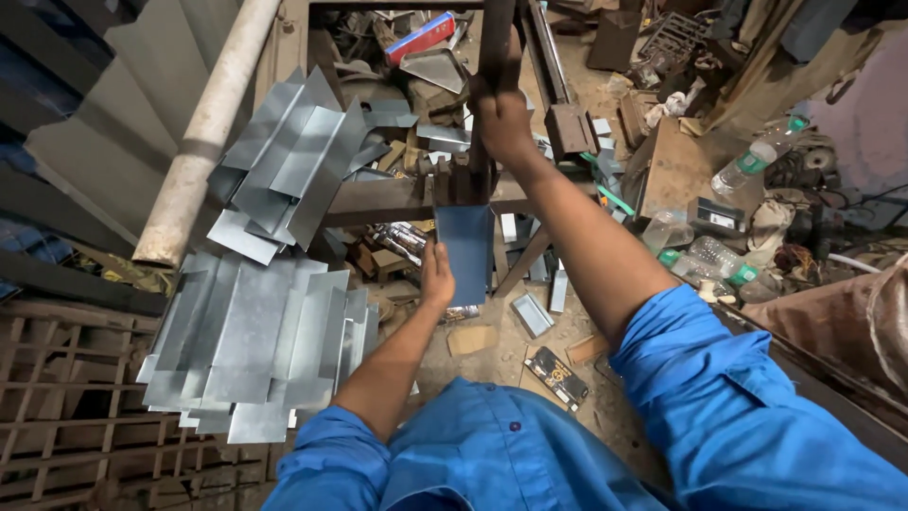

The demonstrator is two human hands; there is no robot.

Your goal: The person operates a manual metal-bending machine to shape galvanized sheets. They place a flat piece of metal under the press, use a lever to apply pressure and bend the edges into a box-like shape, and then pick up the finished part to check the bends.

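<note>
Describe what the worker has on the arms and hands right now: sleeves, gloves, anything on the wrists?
Both arms wear bright blue shirt sleeves pushed up above the elbows, so the forearms are bare. The left hand and right hand are bare too: no gloves, and no watch or band shows. The shirt front has small dark buttons.

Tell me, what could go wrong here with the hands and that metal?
The left hand holds the metal sheet right under the press, so fingers might get pinched if the right hand pulls the lever. The sheet's edges could also cut bare skin. The stacked bent sheets nearby might slide off.
</note>
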